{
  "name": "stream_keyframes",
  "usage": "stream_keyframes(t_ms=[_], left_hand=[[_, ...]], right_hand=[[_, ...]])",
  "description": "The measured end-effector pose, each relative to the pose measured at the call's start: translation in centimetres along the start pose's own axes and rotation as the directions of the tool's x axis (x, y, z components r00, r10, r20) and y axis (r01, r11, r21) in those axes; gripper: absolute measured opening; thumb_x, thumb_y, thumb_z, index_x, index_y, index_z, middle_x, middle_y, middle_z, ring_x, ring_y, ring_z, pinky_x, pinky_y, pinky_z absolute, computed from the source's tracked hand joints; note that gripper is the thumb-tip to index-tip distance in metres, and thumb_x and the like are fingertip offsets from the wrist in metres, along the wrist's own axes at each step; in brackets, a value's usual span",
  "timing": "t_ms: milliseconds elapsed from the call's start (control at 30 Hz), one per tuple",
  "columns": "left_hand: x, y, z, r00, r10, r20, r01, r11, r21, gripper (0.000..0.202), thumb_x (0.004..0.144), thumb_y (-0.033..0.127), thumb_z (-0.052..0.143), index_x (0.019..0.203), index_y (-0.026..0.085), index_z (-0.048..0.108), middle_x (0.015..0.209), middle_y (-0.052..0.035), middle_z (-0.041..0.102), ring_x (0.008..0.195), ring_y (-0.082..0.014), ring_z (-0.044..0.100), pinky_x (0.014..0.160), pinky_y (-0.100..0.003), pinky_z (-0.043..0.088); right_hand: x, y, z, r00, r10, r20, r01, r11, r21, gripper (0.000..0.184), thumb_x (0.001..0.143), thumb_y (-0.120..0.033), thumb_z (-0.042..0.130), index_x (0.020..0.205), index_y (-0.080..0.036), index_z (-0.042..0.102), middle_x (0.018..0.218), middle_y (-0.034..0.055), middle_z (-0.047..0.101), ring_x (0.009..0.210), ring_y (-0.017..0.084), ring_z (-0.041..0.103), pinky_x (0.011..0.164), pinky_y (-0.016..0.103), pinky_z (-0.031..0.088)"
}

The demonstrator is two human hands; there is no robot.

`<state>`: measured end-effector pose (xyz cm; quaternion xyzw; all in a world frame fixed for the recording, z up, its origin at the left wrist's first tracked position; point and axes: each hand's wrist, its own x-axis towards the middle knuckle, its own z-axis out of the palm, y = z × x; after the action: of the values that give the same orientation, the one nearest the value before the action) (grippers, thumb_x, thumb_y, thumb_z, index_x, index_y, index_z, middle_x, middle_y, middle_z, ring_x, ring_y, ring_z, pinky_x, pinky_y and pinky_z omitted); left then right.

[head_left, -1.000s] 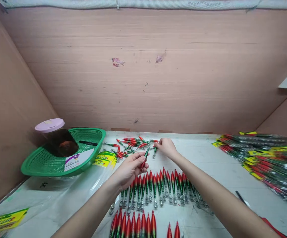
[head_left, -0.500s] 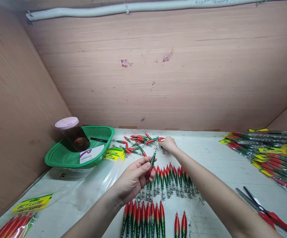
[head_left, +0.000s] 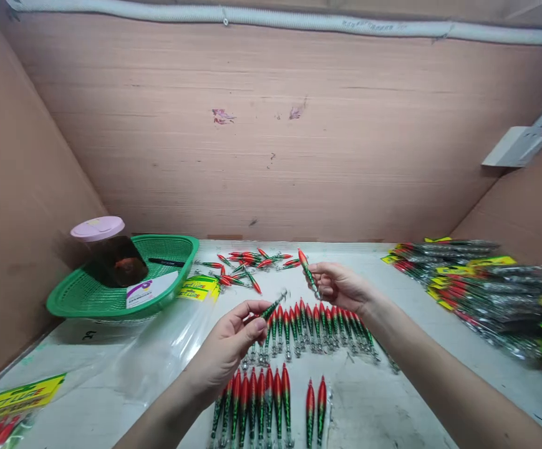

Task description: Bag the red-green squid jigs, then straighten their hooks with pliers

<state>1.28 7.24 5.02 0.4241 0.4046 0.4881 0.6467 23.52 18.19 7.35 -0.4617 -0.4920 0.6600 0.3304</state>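
My left hand (head_left: pixel 227 340) pinches one red-and-green fishing lure (head_left: pixel 271 306) by its red end, its hook end pointing up and right. My right hand (head_left: pixel 343 287) holds a second lure (head_left: pixel 307 272) lifted above the table, red tip uppermost. Below both hands a far row of lures (head_left: pixel 320 324) lies side by side on the white table (head_left: pixel 392 399), and a near row (head_left: pixel 261 402) lies closer to me. A loose heap of lures (head_left: pixel 247 265) sits at the back of the table, beyond my hands.
A green basket (head_left: pixel 77 305) at back left holds a dark jar with a pink lid (head_left: pixel 105 249) and a card. Yellow header cards (head_left: pixel 198 288) lie beside it, with more at bottom left (head_left: pixel 15 396). Bagged lures (head_left: pixel 481 287) pile up on the right. Brown board walls enclose the table.
My right hand has come back from the loose heap with a lure in it, raised toward me. My left hand keeps its lure and has tilted it flatter.
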Motion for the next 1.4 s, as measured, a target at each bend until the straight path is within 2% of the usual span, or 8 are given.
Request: stream_keyframes(t_ms=[167, 367, 633, 833, 1033, 1167, 1300, 1400], left_hand=[[-0.7, -0.7, 0.7, 0.959, 0.004, 0.284, -0.128, 0.899, 0.418, 0.018, 0.083, 0.032, 0.060, 0.096, 0.022, 0.068, 0.095, -0.0035, 0.061, 0.089, -0.0177, 0.054, 0.082, -0.032, 0.040], [0.4, -4.8, 4.7, 0.784, -0.073, 0.617, -0.398, 0.703, 0.589, 0.024, 0.083, 0.014, 0.050, 0.095, 0.022, 0.069, 0.095, -0.0054, 0.063, 0.087, -0.0171, 0.057, 0.080, -0.029, 0.042], [1.8, -7.6, 6.1, 0.651, -0.183, 0.736, -0.674, 0.306, 0.672, 0.026, 0.072, 0.005, 0.058, 0.089, 0.023, 0.066, 0.092, -0.0045, 0.064, 0.088, -0.0216, 0.053, 0.081, -0.035, 0.030], [2.1, -6.9, 4.8, 0.646, -0.185, 0.741, -0.717, 0.186, 0.672, 0.029, 0.079, 0.000, 0.052, 0.086, 0.025, 0.066, 0.093, -0.0043, 0.063, 0.095, -0.0223, 0.050, 0.089, -0.041, 0.026], [2.4, -7.0, 4.4, 0.611, -0.126, 0.782, -0.766, 0.158, 0.624, 0.026, 0.083, 0.004, 0.058, 0.082, 0.028, 0.068, 0.106, 0.0001, 0.063, 0.119, -0.0241, 0.044, 0.104, -0.049, 0.019], [2.1, -6.3, 4.6, 0.687, -0.115, 0.718, -0.701, 0.156, 0.696, 0.025, 0.080, 0.002, 0.057, 0.085, 0.025, 0.067, 0.103, -0.0023, 0.064, 0.117, -0.0257, 0.046, 0.102, -0.050, 0.027], [1.1, -5.1, 4.7, 0.800, -0.019, 0.600, -0.579, 0.242, 0.779, 0.020, 0.084, 0.007, 0.050, 0.089, 0.021, 0.064, 0.096, -0.0064, 0.064, 0.101, -0.0243, 0.053, 0.090, -0.044, 0.040], [-1.8, -4.3, 3.6, 0.778, -0.019, 0.628, -0.545, 0.477, 0.689, 0.015, 0.087, 0.016, 0.053, 0.095, 0.023, 0.064, 0.098, -0.0059, 0.065, 0.098, -0.0228, 0.057, 0.084, -0.039, 0.046]], right_hand=[[-5.6, 0.1, 0.5, 0.989, -0.053, 0.137, 0.032, 0.987, 0.157, 0.033, 0.065, -0.034, 0.078, 0.065, -0.016, 0.051, 0.054, -0.0083, 0.043, 0.041, 0.001, 0.026, 0.037, 0.016, 0.020], [-9.0, -0.2, -0.6, 0.985, -0.073, 0.154, 0.042, 0.980, 0.193, 0.031, 0.062, -0.033, 0.080, 0.068, -0.014, 0.057, 0.058, -0.0061, 0.042, 0.047, 0.002, 0.028, 0.042, 0.016, 0.019], [-11.8, 0.5, -0.8, 0.983, -0.076, 0.169, 0.042, 0.979, 0.198, 0.035, 0.060, -0.042, 0.075, 0.065, -0.015, 0.053, 0.052, -0.0083, 0.036, 0.042, 0.001, 0.021, 0.040, 0.018, 0.016], [-12.2, 2.8, -1.3, 0.997, 0.032, 0.074, -0.037, 0.998, 0.057, 0.039, 0.057, -0.050, 0.070, 0.064, -0.018, 0.049, 0.050, -0.0090, 0.040, 0.040, 0.002, 0.023, 0.038, 0.018, 0.017], [-10.0, 9.4, -1.0, 0.964, 0.259, -0.061, -0.264, 0.899, -0.349, 0.033, 0.075, -0.024, 0.074, 0.055, -0.014, 0.051, 0.045, -0.0104, 0.042, 0.037, 0.001, 0.029, 0.035, 0.016, 0.018], [-9.8, 11.2, -0.2, 0.929, 0.358, -0.093, -0.358, 0.809, -0.466, 0.035, 0.091, -0.029, 0.061, 0.062, -0.014, 0.052, 0.048, -0.0114, 0.044, 0.034, 0.001, 0.034, 0.033, 0.014, 0.027], [-10.0, 10.5, 0.2, 0.918, 0.396, -0.032, -0.364, 0.806, -0.466, 0.038, 0.091, -0.022, 0.055, 0.055, -0.015, 0.048, 0.044, -0.0099, 0.045, 0.032, 0.002, 0.035, 0.032, 0.015, 0.022], [-10.1, 10.3, 0.0, 0.922, 0.385, -0.032, -0.352, 0.804, -0.480, 0.036, 0.087, -0.016, 0.052, 0.052, -0.017, 0.046, 0.040, -0.0080, 0.044, 0.030, 0.004, 0.037, 0.031, 0.017, 0.020]])
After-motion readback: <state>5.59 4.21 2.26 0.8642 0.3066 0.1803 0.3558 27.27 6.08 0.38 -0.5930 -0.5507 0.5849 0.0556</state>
